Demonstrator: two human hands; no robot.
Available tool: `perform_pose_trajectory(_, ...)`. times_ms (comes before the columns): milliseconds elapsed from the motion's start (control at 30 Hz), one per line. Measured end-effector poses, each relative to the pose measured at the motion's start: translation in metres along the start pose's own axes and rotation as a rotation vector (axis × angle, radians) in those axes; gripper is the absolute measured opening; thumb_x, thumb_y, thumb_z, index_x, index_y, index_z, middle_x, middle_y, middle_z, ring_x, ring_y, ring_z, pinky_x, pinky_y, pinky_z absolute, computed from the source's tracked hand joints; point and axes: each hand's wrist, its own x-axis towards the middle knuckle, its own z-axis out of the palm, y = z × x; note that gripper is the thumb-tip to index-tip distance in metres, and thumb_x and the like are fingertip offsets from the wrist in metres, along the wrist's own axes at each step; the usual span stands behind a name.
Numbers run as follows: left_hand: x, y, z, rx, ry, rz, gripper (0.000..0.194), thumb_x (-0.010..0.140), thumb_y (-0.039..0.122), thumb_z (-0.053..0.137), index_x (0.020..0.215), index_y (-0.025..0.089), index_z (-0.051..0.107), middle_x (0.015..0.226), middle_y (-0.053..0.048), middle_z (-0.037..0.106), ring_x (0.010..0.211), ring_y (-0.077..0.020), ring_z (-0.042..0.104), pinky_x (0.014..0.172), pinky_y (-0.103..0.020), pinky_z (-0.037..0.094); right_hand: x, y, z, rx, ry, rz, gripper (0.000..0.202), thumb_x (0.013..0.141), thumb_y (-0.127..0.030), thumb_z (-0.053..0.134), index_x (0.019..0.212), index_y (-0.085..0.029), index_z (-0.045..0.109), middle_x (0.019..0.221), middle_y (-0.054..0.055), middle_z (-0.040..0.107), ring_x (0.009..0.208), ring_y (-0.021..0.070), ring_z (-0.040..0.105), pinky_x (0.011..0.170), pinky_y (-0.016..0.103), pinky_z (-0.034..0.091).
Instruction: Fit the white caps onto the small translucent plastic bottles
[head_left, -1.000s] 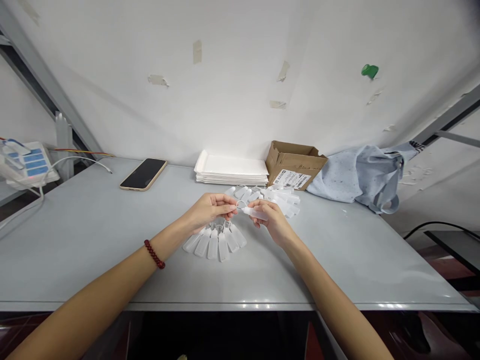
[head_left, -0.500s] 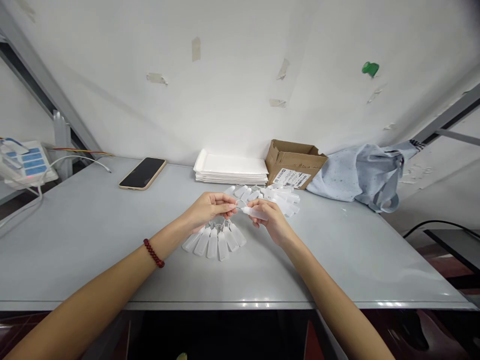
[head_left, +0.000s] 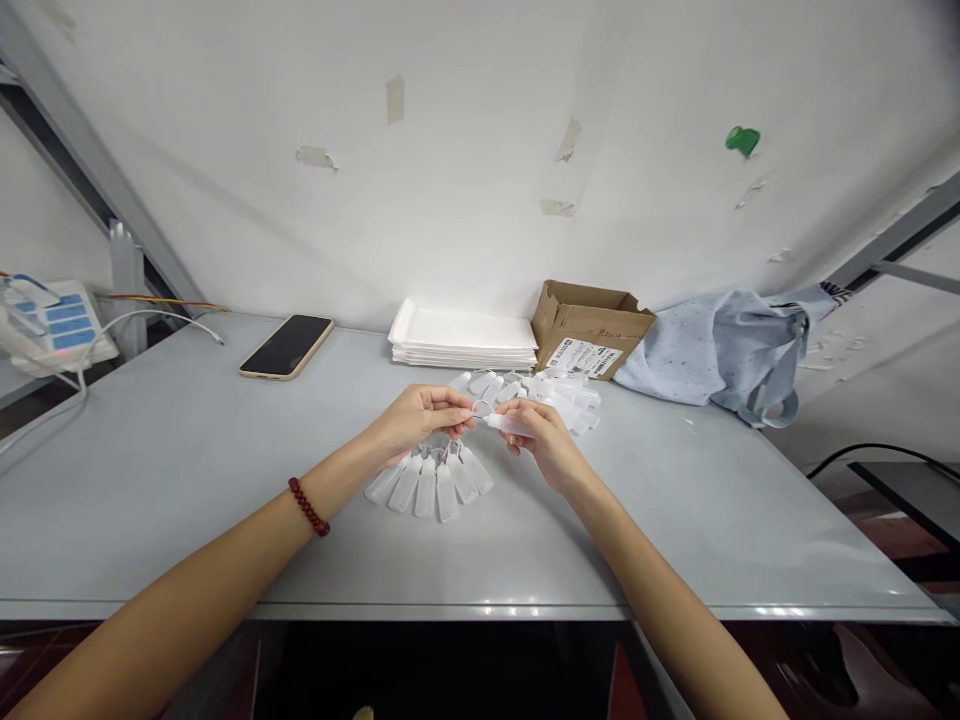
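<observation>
My right hand (head_left: 538, 432) grips a small translucent white bottle (head_left: 512, 425), tilted nearly sideways. A thin white loop (head_left: 484, 407) rises from its neck end, and my left hand (head_left: 431, 415) pinches the loop's other side between thumb and forefinger. Below my left hand, several matching bottles (head_left: 425, 490) lie fanned out on the grey table (head_left: 315, 440), their necks joined by thin loops. Behind my hands is a looser pile of the same bottles (head_left: 574, 398), partly hidden by the right hand.
A stack of white padded envelopes (head_left: 465, 338) and an open cardboard box (head_left: 592, 325) stand against the wall. Light blue cloth (head_left: 697, 345) lies to their right. At the left are a phone (head_left: 287, 347), a white cable (head_left: 142, 314) and a power strip (head_left: 64, 325).
</observation>
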Motion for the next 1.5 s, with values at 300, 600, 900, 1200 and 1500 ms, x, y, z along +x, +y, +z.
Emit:
perform_pose_trajectory(300, 0.0, 0.001, 0.001, -0.012, 0.004, -0.004, 0.022, 0.07, 0.028, 0.073, 0.087, 0.015, 0.069, 0.077, -0.004, 0.069, 0.066, -0.011, 0.058, 0.071, -0.029, 0.048, 0.0, -0.002, 0.003, -0.051, 0.035, -0.003, 0.014, 0.069, -0.028, 0.051, 0.069, -0.016, 0.059, 0.057, -0.002, 0.047, 0.052, 0.01, 0.038, 0.05, 0.024, 0.033)
perform_pose_trajectory(600, -0.001, -0.004, 0.008, -0.021, 0.043, -0.004, 0.02, 0.07, 0.029, 0.073, 0.084, 0.015, 0.069, 0.076, -0.004, 0.069, 0.065, -0.0119, 0.059, 0.071, -0.03, 0.048, 0.001, 0.004, 0.001, -0.18, 0.048, -0.082, 0.012, 0.073, -0.027, 0.053, 0.066, -0.018, 0.055, 0.058, -0.004, 0.043, 0.053, 0.0095, 0.037, 0.051, 0.025, 0.032)
perform_pose_trajectory(900, -0.001, -0.007, 0.008, -0.05, 0.063, -0.001, 0.021, 0.069, 0.026, 0.074, 0.084, 0.014, 0.068, 0.075, -0.005, 0.07, 0.065, -0.0115, 0.06, 0.07, -0.029, 0.048, 0.0, 0.008, 0.002, -0.296, 0.04, -0.133, 0.018, 0.08, -0.032, 0.052, 0.069, -0.018, 0.056, 0.061, -0.003, 0.043, 0.055, 0.0105, 0.039, 0.053, 0.025, 0.033)
perform_pose_trajectory(1200, -0.002, -0.008, 0.009, -0.043, 0.076, -0.005, 0.019, 0.07, 0.025, 0.073, 0.085, 0.014, 0.068, 0.074, -0.005, 0.071, 0.063, -0.0116, 0.06, 0.069, -0.028, 0.048, -0.002, 0.011, 0.002, -0.331, 0.033, -0.192, 0.019, 0.083, -0.032, 0.052, 0.071, -0.018, 0.057, 0.062, -0.003, 0.046, 0.058, 0.0111, 0.041, 0.057, 0.025, 0.035)
perform_pose_trajectory(1500, -0.003, -0.007, 0.012, -0.039, 0.076, -0.02, 0.018, 0.071, 0.022, 0.072, 0.085, 0.012, 0.068, 0.07, -0.004, 0.07, 0.06, -0.0099, 0.058, 0.064, -0.025, 0.047, -0.003, 0.013, 0.005, -0.372, 0.038, -0.2, 0.019, 0.083, -0.033, 0.051, 0.073, -0.017, 0.057, 0.062, -0.003, 0.047, 0.057, 0.0105, 0.041, 0.057, 0.025, 0.034)
